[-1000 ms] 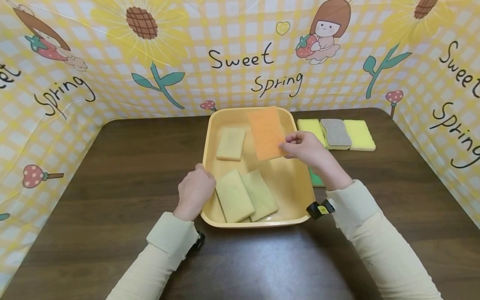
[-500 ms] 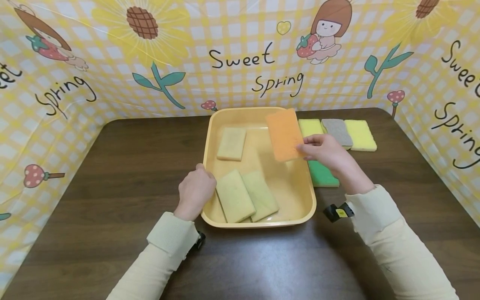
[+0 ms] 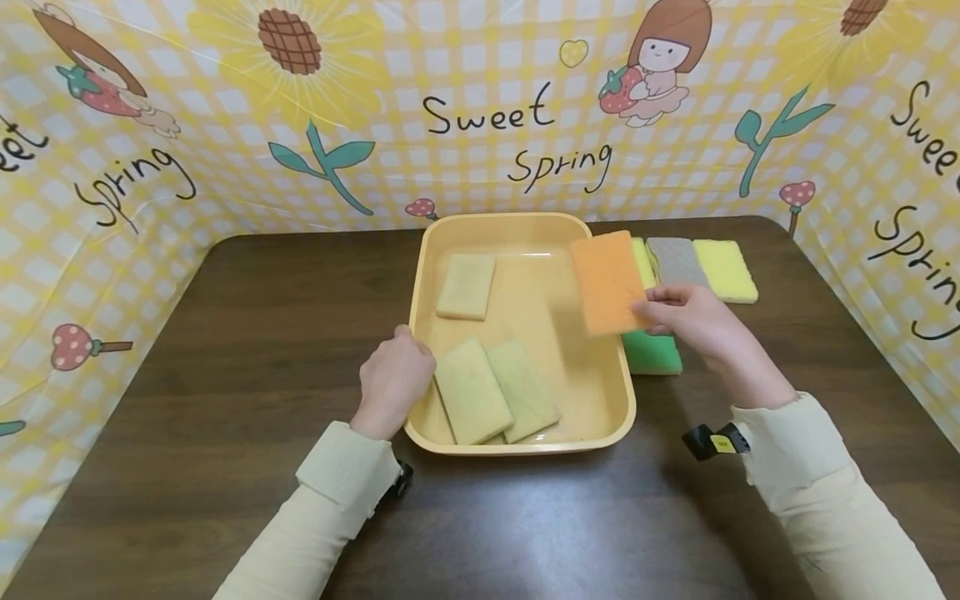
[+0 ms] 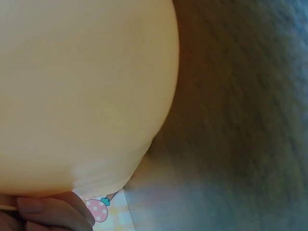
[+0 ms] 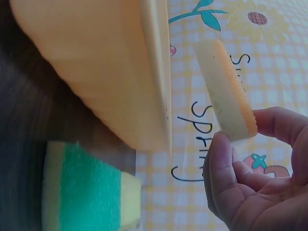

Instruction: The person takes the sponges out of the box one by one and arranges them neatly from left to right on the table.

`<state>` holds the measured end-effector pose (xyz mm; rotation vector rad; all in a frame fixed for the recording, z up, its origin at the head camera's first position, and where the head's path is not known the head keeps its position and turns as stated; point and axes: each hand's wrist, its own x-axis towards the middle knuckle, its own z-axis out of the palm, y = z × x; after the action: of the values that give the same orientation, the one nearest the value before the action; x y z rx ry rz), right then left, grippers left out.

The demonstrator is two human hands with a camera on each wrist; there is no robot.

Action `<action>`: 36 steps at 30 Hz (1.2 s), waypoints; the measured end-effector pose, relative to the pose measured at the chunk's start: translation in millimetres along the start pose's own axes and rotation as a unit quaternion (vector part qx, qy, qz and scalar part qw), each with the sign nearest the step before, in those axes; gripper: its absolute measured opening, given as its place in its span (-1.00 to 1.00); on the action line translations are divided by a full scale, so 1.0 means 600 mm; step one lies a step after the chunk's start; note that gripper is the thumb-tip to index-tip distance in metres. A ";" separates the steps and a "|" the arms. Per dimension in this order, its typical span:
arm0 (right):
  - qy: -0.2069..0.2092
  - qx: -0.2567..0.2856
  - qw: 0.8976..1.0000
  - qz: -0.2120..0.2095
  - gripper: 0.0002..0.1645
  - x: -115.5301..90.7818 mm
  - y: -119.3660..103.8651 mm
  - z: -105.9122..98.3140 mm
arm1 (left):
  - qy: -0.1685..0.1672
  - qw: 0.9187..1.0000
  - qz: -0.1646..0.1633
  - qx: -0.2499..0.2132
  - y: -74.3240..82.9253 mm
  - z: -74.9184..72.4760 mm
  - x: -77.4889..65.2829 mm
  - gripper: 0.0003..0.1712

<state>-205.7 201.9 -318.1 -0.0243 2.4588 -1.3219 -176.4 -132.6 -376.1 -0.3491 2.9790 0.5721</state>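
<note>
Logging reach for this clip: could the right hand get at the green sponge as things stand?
Probably not to grip it yet: the right hand is close by, but it pinches the orange sponge. The near part of the green sponge looks uncovered, so the way seems otherwise free.

On the middle of the patterned cloth (image 3: 465,50) we read, in black handwritten-style letters, "Sweet" with "Spring" beneath it. On its left side we find "Spring" again, and "eet" cut by the frame edge. On its right side we make out "Swee", running out of view, above another "Spring". The right wrist view shows us "Spring" sideways. Marks on the yellow label (image 3: 722,443) of the black wrist device (image 3: 698,442) are too small to read.
</note>
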 end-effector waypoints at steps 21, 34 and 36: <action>0.033 0.030 0.999 0.025 -0.22 -0.016 0.068 -0.063 | 0.011 1.000 0.002 0.000 -0.001 0.000 -0.001 -0.66; 0.010 0.021 0.998 0.057 -0.23 -0.024 0.120 -0.085 | 0.010 1.000 0.002 -0.003 0.000 0.003 0.000 -0.65; 0.006 0.023 0.998 0.060 -0.24 -0.023 0.130 -0.088 | 0.013 1.000 0.002 -0.004 0.000 0.003 -0.001 -0.65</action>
<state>-197.4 290.8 -350.5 0.1400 2.3995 -1.3297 -176.1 -131.6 -377.7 -0.3542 3.0039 0.5830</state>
